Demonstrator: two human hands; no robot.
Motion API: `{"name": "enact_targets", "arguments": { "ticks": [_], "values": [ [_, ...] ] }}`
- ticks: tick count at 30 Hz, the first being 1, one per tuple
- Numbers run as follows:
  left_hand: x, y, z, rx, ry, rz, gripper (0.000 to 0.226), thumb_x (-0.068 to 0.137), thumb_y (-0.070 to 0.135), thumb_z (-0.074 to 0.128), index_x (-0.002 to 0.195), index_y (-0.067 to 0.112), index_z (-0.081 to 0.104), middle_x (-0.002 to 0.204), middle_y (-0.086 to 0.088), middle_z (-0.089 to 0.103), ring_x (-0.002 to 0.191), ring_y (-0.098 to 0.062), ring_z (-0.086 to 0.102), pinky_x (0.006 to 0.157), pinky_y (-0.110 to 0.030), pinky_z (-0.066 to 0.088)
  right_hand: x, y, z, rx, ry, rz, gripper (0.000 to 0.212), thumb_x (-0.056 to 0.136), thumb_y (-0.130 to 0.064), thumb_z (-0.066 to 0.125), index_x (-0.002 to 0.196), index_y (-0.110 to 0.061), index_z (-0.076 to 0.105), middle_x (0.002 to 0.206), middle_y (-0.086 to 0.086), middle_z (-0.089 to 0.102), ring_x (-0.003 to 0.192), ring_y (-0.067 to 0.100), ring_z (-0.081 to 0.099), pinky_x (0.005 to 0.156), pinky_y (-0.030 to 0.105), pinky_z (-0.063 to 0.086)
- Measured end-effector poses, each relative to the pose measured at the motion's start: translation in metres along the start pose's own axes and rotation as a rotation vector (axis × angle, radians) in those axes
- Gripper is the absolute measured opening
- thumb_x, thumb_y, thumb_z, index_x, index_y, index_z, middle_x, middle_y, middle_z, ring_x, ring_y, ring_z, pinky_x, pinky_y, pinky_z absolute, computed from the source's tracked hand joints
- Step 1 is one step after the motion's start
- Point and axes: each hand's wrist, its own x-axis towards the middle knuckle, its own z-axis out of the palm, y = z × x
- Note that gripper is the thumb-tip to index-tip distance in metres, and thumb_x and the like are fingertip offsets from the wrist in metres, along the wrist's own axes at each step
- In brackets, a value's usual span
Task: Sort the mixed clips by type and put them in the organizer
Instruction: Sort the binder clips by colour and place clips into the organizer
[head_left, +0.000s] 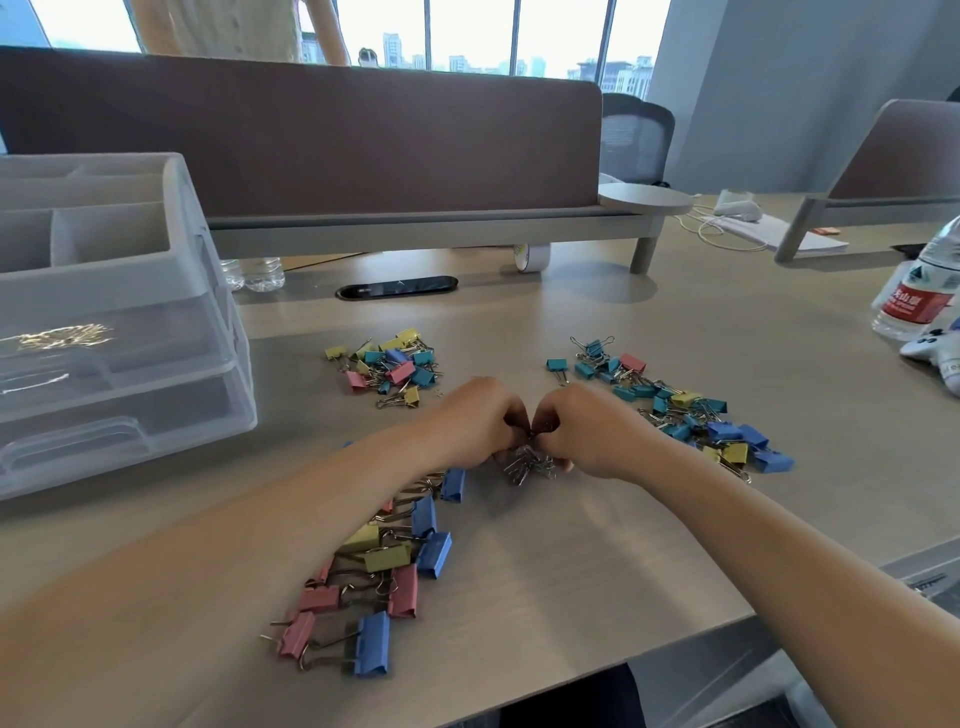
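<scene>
So the landmark here is the little heap of silver paper clips sitting mid-desk, everything else is placed off that. Both hands are bunched up right over the heap: the left hand comes in from its left side and the right hand from its right, knuckles up, almost touching each other. The fingers of the left are curled in and so are the right's fingers. The tips of both meet just above the heap, pinching a few of the silver paper clips between them, though how many is too small to make out. Nearer the person than the heap, and a bit left, is a spread of big binder clips in blue, pink and yellow, partly under the left forearm. Beyond the heap to the left is a tight cluster of small binder clips. To the right of the heap there's a longer scatter of mid-size binder clips, mostly blue. Far left of the heap stands the clear plastic organizer, and you can see gold paper clips inside its top drawer. Way off right of the heap is a water bottle with a red label.
</scene>
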Motion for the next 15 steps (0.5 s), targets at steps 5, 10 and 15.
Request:
{"name": "enact_targets", "arguments": {
  "ticks": [5, 10, 15],
  "values": [
    [0.0, 0.0027, -0.0051, -0.01, 0.021, 0.009, 0.015, 0.092, 0.013, 0.06, 0.094, 0.015, 0.074, 0.067, 0.004, 0.067, 0.06, -0.01, 0.063, 0.053, -0.018, 0.044, 0.0036, 0.0022, -0.0047, -0.004, 0.027, -0.02, 0.01, 0.086, -0.019, 0.065, 0.078, -0.024, 0.07, 0.067, -0.002, 0.072, 0.068, 0.013, 0.069, 0.065, 0.025, 0.053],
    [0.0, 0.0008, -0.0039, -0.029, 0.02, -0.014, 0.015, 0.093, 0.016, 0.059, 0.094, 0.017, 0.074, 0.067, 0.001, 0.07, 0.064, -0.012, 0.068, 0.067, -0.033, 0.056, 0.005, 0.0017, -0.0046, -0.001, 0.021, -0.02, 0.017, 0.085, -0.02, 0.067, 0.071, -0.03, 0.064, 0.065, -0.004, 0.072, 0.065, 0.01, 0.067, 0.061, 0.025, 0.052],
    [-0.0019, 0.0022, -0.0034, 0.008, 0.021, -0.008, 0.016, 0.094, 0.016, 0.058, 0.089, 0.02, 0.073, 0.069, 0.002, 0.069, 0.058, -0.006, 0.06, 0.05, -0.02, 0.038, 0.0038, 0.0003, -0.0053, 0.028, 0.003, -0.001, 0.019, 0.082, -0.016, 0.066, 0.068, -0.028, 0.066, 0.06, -0.005, 0.071, 0.059, 0.007, 0.066, 0.058, 0.022, 0.05]
  ]
}}
